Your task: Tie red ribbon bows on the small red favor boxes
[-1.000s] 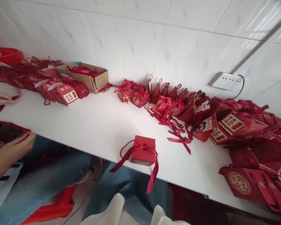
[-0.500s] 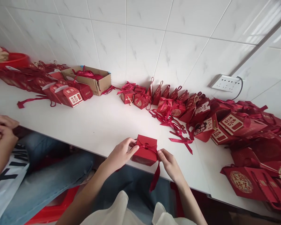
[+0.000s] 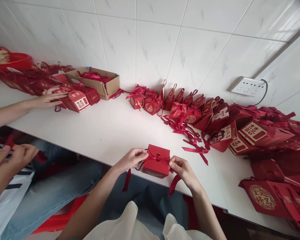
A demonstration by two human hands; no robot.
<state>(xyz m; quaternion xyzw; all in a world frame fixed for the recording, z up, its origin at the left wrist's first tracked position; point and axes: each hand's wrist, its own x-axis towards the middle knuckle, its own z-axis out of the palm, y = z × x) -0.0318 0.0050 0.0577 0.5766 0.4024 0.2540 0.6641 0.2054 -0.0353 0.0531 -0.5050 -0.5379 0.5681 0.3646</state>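
Note:
A small red gift box sits at the table's front edge, with a thin dark red ribbon across its top through the flap's cut-out. At the box's left side my left hand pinches the ribbon between thumb and fingers. My right hand pinches it at the right side. One ribbon end hangs down below each hand. Loose dark red ribbons lie on the table beyond my right hand.
On the white table, finished red boxes line the wall, with more piled at right. A cardboard carton holds ribbons. A power strip is by the wall. At left, a co-worker's hand touches boxes; another hand holds ribbon.
My hands have drawn the ribbon outward to both sides of the box, and a left end now hangs in view. The co-worker's arm has reached onto the boxes at left.

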